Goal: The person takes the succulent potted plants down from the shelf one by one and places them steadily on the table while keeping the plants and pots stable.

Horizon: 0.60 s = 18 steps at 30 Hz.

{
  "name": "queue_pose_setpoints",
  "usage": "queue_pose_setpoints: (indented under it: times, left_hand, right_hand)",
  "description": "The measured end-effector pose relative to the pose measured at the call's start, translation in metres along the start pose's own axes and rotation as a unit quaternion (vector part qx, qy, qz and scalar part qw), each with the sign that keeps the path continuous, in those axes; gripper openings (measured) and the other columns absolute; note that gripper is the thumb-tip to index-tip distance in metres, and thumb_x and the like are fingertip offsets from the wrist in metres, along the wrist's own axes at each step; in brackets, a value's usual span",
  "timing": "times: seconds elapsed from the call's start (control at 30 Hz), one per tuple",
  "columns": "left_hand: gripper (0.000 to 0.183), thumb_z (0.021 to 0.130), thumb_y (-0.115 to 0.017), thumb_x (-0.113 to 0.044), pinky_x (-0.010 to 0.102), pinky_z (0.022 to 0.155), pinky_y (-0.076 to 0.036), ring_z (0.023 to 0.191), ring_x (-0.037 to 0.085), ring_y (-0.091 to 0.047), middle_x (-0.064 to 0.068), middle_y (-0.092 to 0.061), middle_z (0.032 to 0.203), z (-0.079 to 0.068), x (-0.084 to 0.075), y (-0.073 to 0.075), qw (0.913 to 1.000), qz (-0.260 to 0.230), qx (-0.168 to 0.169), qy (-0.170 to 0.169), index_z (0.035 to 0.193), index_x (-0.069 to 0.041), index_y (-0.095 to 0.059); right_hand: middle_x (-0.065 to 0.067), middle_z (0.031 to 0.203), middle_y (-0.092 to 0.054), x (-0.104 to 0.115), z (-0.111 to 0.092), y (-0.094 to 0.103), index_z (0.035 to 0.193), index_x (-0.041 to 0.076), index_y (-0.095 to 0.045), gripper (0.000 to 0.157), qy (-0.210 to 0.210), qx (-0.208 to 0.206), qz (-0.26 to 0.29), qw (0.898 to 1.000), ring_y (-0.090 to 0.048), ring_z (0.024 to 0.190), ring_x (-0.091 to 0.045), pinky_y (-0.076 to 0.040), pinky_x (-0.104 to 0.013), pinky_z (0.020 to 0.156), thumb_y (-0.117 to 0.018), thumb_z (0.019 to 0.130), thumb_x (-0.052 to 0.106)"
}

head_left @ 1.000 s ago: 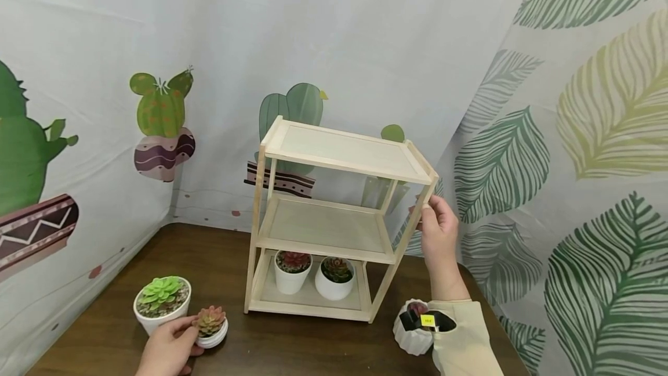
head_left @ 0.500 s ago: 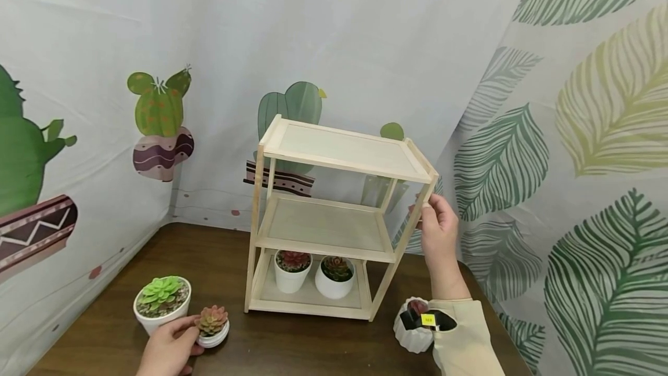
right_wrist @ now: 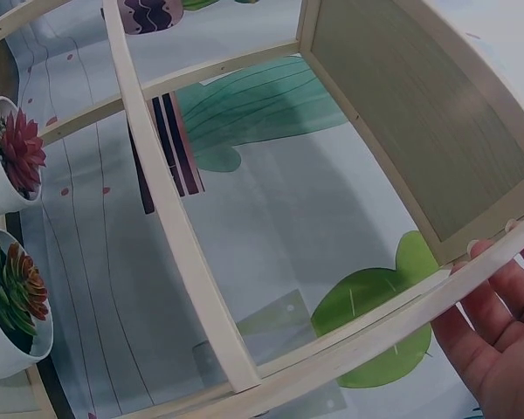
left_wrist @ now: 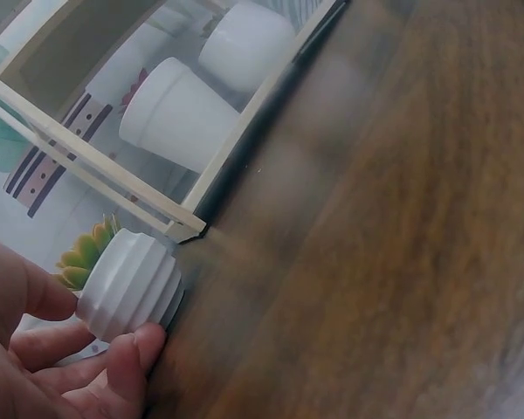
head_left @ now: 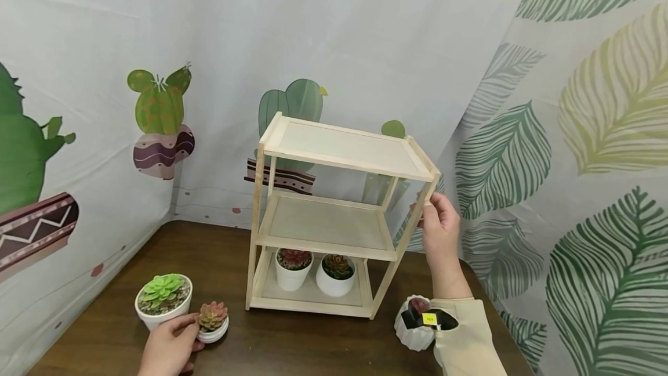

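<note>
My left hand (head_left: pixel 169 344) pinches a small white ribbed pot with a pinkish succulent (head_left: pixel 213 317), at the table's front left. Up close in the left wrist view, thumb and fingers lie around the side of that ribbed pot (left_wrist: pixel 127 288), low by the tabletop. A three-tier light wooden shelf (head_left: pixel 347 147) stands mid-table. My right hand (head_left: pixel 440 228) grips its right front post, and fingertips show along the post (right_wrist: pixel 402 327) in the right wrist view. On the bottom tier sit a red succulent in a white pot (head_left: pixel 294 274) and a green-red succulent in a rounded white pot (head_left: pixel 335 284).
Just left of my left hand is a bright green succulent in a white pot (head_left: pixel 163 300). A white fluted pot (head_left: pixel 413 329) stands by my right forearm, partly hidden by the wrist strap. Behind the dark wooden table (head_left: pixel 292 347) hangs printed cloth (head_left: pixel 365 45).
</note>
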<state>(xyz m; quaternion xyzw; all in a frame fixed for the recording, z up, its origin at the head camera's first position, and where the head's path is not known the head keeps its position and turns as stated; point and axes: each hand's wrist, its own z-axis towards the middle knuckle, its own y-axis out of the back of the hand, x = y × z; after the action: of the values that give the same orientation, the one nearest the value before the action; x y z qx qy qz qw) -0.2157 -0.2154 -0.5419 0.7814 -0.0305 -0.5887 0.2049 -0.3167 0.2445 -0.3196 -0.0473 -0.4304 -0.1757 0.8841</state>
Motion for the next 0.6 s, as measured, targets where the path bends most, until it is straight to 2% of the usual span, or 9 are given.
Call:
queue_pose_setpoints:
  times: [0.3, 0.6]
  left_hand:
    - [0.056, 0.101, -0.05, -0.029, 0.041, 0.054, -0.058, 0.074, 0.013, -0.069, 0.007, -0.077, 0.09, -0.0012, 0.0015, 0.0011, 0.9999, -0.012, 0.01, -0.002, 0.142, 0.009, -0.052]
    - [0.056, 0.103, -0.047, -0.027, 0.04, 0.057, -0.059, 0.077, 0.012, -0.069, 0.007, -0.077, 0.09, -0.0043, 0.0009, 0.0034, 0.9995, -0.025, 0.021, 0.004, 0.146, 0.01, -0.048]
  right_hand:
    - [-0.009, 0.09, -0.07, -0.0015, 0.0018, 0.0001, 0.116, 0.001, -0.068, 0.026, 0.006, 0.008, -0.001, 1.0, -0.068, 0.082, -0.011, -0.058, -0.021, 0.068, -0.049, 0.106, 0.016]
    - [-0.01, 0.089, -0.07, -0.0022, 0.004, 0.0018, 0.115, 0.005, -0.069, 0.025, 0.007, 0.016, -0.004, 1.0, -0.067, 0.077, -0.01, -0.058, -0.021, 0.068, -0.048, 0.106, 0.016]
